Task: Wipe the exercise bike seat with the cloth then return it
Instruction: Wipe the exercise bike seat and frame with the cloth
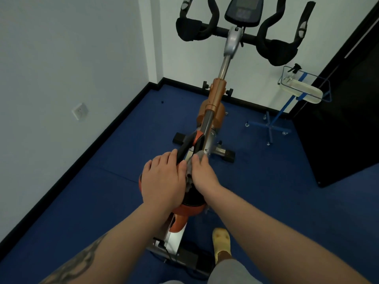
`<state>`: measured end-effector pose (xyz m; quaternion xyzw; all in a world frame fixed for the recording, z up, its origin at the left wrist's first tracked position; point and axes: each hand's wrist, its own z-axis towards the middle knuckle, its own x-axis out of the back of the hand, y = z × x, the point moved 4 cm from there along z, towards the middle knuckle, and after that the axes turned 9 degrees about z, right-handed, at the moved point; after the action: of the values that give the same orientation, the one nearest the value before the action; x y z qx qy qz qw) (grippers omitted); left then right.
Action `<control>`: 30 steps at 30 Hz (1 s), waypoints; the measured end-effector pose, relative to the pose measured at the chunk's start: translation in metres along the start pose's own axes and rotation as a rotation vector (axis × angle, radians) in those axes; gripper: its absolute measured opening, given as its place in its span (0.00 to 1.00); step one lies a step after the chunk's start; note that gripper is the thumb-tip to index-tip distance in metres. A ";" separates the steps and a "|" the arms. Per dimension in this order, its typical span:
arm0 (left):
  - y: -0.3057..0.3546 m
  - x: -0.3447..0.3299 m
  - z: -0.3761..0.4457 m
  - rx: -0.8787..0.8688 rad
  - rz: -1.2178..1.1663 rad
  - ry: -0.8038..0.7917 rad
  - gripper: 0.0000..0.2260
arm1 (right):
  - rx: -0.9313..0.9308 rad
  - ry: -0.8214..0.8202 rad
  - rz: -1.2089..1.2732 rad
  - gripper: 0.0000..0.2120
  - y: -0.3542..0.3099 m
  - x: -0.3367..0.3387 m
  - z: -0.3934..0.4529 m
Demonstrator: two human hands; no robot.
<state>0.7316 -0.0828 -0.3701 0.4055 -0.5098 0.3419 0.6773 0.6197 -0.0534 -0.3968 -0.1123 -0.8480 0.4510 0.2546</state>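
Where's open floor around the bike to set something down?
Widest bare patch: blue floor between the seat and left wall. Another lies right of the bike, before the dark panel. Crowded: both hands on the seat, the blue stand, the yellow shoe.

You have nothing legible here. The console display [244, 9] at the top of the exercise bike shows only blurred dark shapes, no digits you can make out. The wall socket [80, 111] on the left wall carries no readable marking either.
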 end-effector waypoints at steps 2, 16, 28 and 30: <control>0.000 0.001 0.000 -0.003 0.000 -0.001 0.21 | 0.100 0.011 -0.053 0.27 0.002 0.000 -0.025; 0.002 0.006 0.001 0.094 0.020 -0.066 0.22 | 0.092 -0.112 0.163 0.30 0.000 -0.001 0.016; 0.000 0.004 0.003 0.530 0.091 -0.026 0.23 | 0.473 -0.191 -0.102 0.26 -0.035 0.021 0.081; 0.001 0.006 0.004 0.546 0.093 -0.021 0.23 | 0.664 -0.280 -0.312 0.27 -0.037 0.027 0.080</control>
<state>0.7306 -0.0856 -0.3639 0.5526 -0.4238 0.4933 0.5212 0.5556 -0.1201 -0.3945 0.1691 -0.6893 0.6678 0.2244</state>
